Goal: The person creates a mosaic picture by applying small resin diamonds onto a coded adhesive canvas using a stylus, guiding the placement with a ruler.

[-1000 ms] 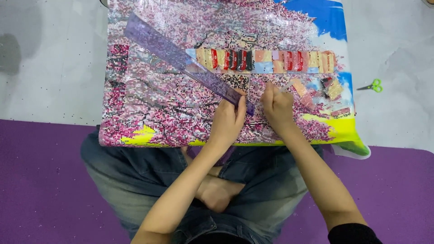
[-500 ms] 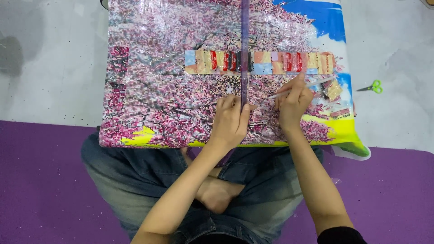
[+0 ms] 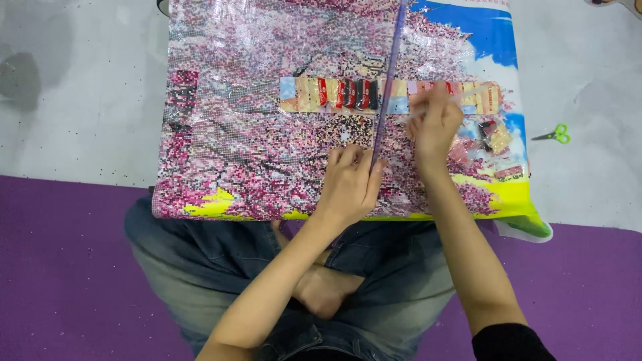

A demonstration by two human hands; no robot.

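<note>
Large diamond-painting canvas with a blossom-tree picture (image 3: 234, 134) lies across the seated person's blue-jeaned lap (image 3: 221, 261), its far part over the pale grey floor (image 3: 80, 100); purple mat (image 3: 67, 267) sits under the person, near side. Long translucent purple plastic ruler (image 3: 388, 73) lies on the canvas, running near to far, crossing the row of small flat bead packets (image 3: 348, 93). Left hand (image 3: 351, 184) sits on the ruler's near end, right hand (image 3: 435, 124) just right of the ruler over the packets; small green-handled scissors (image 3: 554, 135) lie on the floor, right of the canvas.

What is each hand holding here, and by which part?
The left hand holds the purple ruler by its near end, edge-on to the canvas. The right hand grips a thin clear pen; the exact spot is blurred.
</note>
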